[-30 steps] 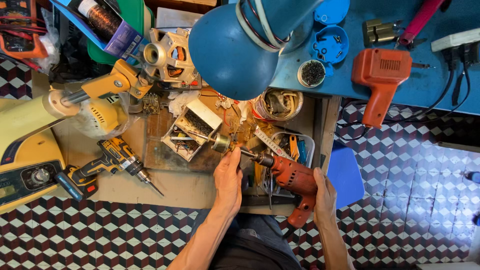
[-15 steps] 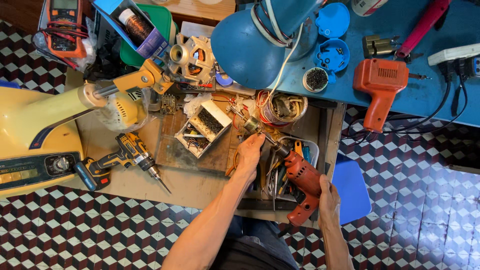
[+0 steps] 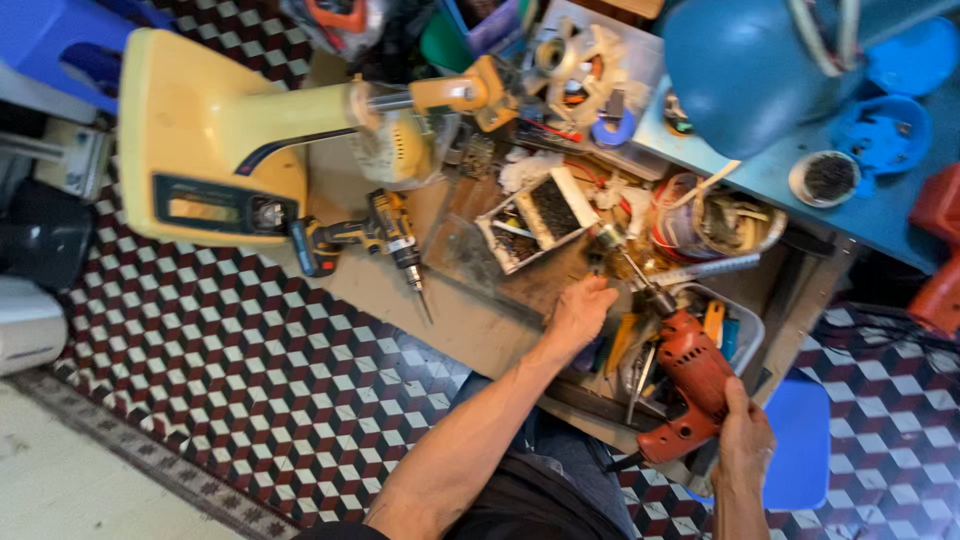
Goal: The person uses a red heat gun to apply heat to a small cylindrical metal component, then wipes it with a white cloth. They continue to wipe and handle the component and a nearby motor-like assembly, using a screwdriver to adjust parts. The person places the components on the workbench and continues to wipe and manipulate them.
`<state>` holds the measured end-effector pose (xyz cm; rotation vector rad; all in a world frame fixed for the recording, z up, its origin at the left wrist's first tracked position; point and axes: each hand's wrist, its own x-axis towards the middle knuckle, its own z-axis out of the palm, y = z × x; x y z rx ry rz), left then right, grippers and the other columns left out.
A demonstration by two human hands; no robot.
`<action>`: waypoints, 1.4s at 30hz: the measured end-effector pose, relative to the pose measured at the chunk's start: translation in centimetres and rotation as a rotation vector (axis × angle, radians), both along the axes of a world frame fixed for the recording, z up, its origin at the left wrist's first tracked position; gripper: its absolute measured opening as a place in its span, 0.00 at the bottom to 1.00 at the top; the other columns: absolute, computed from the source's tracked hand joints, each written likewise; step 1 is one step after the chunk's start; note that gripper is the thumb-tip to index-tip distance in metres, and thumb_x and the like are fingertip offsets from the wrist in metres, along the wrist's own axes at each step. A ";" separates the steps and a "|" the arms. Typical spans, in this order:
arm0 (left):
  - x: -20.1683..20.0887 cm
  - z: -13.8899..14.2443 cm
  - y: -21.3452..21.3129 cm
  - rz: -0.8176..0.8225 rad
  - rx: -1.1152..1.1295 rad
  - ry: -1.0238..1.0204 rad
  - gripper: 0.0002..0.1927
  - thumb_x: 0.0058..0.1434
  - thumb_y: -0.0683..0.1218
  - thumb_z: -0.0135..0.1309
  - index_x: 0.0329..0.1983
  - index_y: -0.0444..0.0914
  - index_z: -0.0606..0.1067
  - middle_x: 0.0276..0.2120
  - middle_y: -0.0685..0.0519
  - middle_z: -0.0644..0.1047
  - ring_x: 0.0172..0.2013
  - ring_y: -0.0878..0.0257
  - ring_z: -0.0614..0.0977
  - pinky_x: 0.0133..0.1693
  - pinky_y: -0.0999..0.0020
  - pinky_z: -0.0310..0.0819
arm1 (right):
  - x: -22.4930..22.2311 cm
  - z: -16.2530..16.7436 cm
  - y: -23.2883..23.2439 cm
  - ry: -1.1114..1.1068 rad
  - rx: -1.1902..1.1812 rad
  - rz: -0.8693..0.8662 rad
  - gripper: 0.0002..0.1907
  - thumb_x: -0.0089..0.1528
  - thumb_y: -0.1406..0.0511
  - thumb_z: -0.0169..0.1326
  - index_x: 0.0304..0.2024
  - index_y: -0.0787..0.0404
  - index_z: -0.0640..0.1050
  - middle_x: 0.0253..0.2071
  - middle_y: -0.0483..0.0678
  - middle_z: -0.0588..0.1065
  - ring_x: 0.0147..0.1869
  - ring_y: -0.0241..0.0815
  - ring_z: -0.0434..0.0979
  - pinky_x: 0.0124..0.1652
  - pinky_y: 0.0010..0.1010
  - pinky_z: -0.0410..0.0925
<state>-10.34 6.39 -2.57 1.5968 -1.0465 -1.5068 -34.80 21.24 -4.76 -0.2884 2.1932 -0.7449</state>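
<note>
My right hand (image 3: 743, 438) grips the handle of a red electric drill (image 3: 688, 385). The drill's bit points up and left toward a small metal part (image 3: 604, 243) on the cluttered wooden workbench (image 3: 452, 315). My left hand (image 3: 580, 312) rests with curled fingers on the bench just left of the drill's chuck; what it holds, if anything, is hidden. A grey tray of hand tools (image 3: 728, 330) lies under the drill.
A yellow cordless drill (image 3: 372, 238) lies on the bench at left. A cream machine housing (image 3: 215, 140) stands beyond it. A blue dome-shaped cover (image 3: 745, 70) and a tub of wires (image 3: 712, 222) crowd the back right. A blue stool (image 3: 802, 440) stands on the checkered floor.
The view has swung so the bench sits further right and tilted. My left hand has pulled back slightly from the small part toward the drill chuck. The right hand keeps its hold on the red drill.
</note>
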 end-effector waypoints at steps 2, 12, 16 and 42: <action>2.1 1.5 1.3 0.064 0.099 0.000 0.21 0.65 0.52 0.58 0.50 0.31 0.79 0.42 0.47 0.83 0.42 0.64 0.81 0.45 0.67 0.75 | 0.4 -0.7 0.3 -0.010 -0.066 -0.033 0.34 0.67 0.48 0.58 0.55 0.74 0.75 0.51 0.59 0.77 0.52 0.49 0.76 0.50 0.36 0.68; 14.8 0.9 3.3 0.334 0.314 0.150 0.15 0.66 0.51 0.59 0.32 0.34 0.77 0.22 0.53 0.75 0.23 0.65 0.75 0.26 0.70 0.70 | 5.1 5.1 3.0 0.397 -0.207 -0.032 0.38 0.69 0.52 0.59 0.67 0.76 0.67 0.58 0.62 0.74 0.58 0.50 0.74 0.55 0.36 0.66; 20.1 -0.8 0.1 0.367 0.194 0.129 0.07 0.64 0.42 0.59 0.34 0.33 0.76 0.26 0.50 0.80 0.26 0.64 0.82 0.27 0.70 0.77 | 9.8 8.4 2.5 0.343 -0.271 -0.102 0.39 0.65 0.52 0.60 0.66 0.75 0.66 0.58 0.61 0.72 0.58 0.49 0.73 0.54 0.36 0.67; 27.2 3.9 -9.8 -0.080 0.102 0.228 0.22 0.69 0.42 0.46 0.65 0.31 0.68 0.47 0.40 0.81 0.38 0.53 0.86 0.39 0.65 0.84 | 27.1 9.0 3.7 -0.001 -0.157 -0.194 0.21 0.63 0.58 0.57 0.48 0.68 0.82 0.37 0.53 0.83 0.40 0.40 0.82 0.43 0.31 0.72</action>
